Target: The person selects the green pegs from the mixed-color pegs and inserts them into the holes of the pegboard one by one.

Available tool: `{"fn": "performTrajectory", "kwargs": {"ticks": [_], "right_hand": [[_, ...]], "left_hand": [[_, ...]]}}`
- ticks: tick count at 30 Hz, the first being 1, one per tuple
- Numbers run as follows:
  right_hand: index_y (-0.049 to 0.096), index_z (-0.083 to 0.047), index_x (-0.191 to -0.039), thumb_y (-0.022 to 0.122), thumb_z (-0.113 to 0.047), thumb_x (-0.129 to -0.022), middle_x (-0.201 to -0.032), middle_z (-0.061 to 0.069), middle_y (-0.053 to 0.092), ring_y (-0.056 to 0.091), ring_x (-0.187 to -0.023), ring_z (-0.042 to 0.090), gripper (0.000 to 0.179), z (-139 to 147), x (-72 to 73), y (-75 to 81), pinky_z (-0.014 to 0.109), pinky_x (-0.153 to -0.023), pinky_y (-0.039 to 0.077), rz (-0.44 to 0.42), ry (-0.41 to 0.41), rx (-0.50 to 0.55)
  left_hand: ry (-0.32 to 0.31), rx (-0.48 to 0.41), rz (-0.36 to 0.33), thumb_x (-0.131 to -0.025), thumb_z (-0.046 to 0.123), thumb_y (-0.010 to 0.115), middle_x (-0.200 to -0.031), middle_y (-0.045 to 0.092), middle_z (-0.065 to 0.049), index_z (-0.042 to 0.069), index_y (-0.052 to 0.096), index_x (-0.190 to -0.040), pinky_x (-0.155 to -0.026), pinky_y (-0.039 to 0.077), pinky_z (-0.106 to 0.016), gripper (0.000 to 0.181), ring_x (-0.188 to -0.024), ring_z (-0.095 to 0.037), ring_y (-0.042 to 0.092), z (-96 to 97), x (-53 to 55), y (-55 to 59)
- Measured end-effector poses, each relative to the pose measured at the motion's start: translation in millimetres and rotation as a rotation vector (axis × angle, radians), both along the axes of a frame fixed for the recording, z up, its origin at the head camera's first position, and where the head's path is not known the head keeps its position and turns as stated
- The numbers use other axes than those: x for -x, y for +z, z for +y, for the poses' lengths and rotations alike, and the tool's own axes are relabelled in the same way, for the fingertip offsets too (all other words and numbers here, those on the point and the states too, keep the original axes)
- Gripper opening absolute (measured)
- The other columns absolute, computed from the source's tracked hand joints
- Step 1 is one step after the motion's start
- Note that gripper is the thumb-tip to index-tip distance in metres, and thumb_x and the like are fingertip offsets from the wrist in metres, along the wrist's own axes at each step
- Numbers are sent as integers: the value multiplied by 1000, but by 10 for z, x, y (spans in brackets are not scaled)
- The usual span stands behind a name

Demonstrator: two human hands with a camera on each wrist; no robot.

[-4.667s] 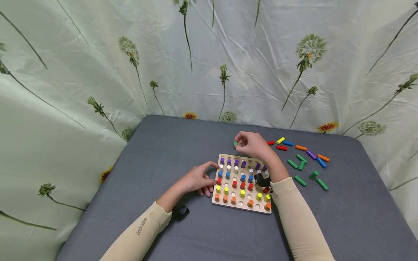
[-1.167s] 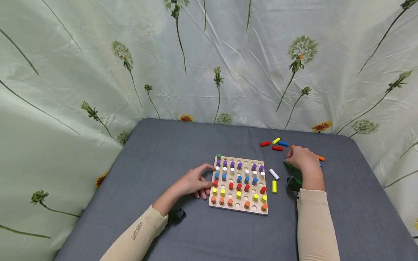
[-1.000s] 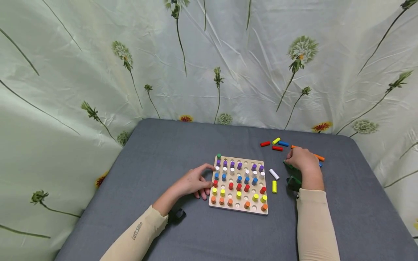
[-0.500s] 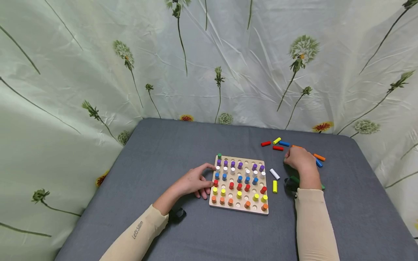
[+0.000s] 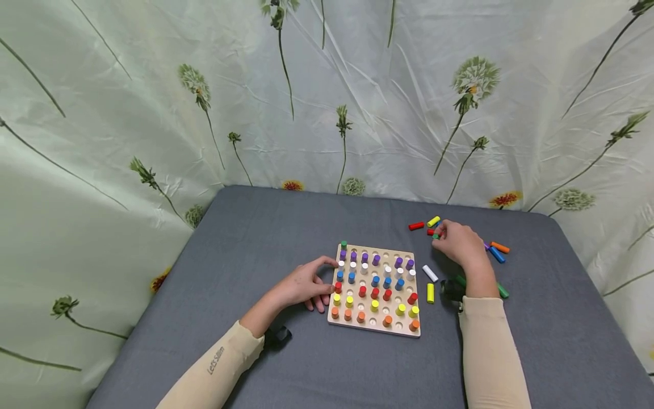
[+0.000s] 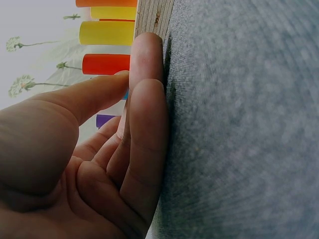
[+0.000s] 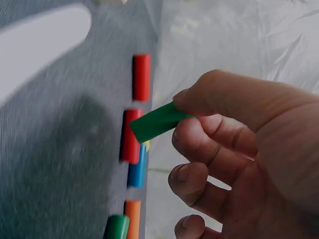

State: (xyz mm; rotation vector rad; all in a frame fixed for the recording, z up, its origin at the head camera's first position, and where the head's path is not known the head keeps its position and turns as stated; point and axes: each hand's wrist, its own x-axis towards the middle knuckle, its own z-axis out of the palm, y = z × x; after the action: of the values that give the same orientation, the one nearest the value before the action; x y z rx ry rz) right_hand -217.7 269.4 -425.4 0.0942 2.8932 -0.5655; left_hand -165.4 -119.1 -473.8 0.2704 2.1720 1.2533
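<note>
The wooden pegboard (image 5: 375, 329) carries rows of orange, yellow, red, blue, white and purple pegs. One green peg (image 5: 344, 245) stands in its back left corner. My left hand (image 5: 301, 282) rests at the board's left edge, the thumb beside a red peg (image 6: 105, 64) and the other fingers along the wooden side. To the right, my right hand (image 5: 460, 244) pinches another green peg (image 7: 158, 121) between thumb and index finger. That peg is tilted and held above the table, near a loose red peg (image 7: 131, 135).
Loose red, yellow, blue, purple and orange pegs (image 5: 499, 247) lie behind and right of my right hand. Several green pegs (image 5: 503, 291) are partly hidden under its wrist. A white peg (image 5: 430, 273) and a yellow peg (image 5: 430, 293) lie right of the board.
A green peg held over the board earlier now stands in its back left corner. My right hand then reached the loose green pegs, took one and rose slightly leftward. The left hand stays.
</note>
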Motion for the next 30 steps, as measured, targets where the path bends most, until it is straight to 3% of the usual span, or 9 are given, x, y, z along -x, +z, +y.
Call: {"fn": "performTrajectory", "kwargs": {"ticks": [7,19,30], "right_hand": [[63,0,-119,64,-19,-98,-94,11,62,53,-72,21,28,-119,-16,47,32,-61,40,65,62,109],[64,-3,-113,61,-13,-96,-89,8,61,53,-70,20,20,-437,-40,108,33,-64,41,102,166,225],[65,-6,-109,64,-10,-95,-87,7,64,52,-66,19,15,-752,-8,162,33,-64,41,106,256,259]], "left_hand": [[6,-2,3,-100,19,74,-72,76,-7,29,53,-145,-48,56,-30,51,-55,-16,73,-5,-8,4],[-7,-25,4,-99,19,74,-73,76,-7,29,52,-146,-49,57,-31,53,-56,-17,74,-4,-12,-14],[-10,-30,9,-100,20,73,-72,76,-6,28,52,-146,-49,56,-30,51,-56,-16,73,-15,-25,-2]]}}
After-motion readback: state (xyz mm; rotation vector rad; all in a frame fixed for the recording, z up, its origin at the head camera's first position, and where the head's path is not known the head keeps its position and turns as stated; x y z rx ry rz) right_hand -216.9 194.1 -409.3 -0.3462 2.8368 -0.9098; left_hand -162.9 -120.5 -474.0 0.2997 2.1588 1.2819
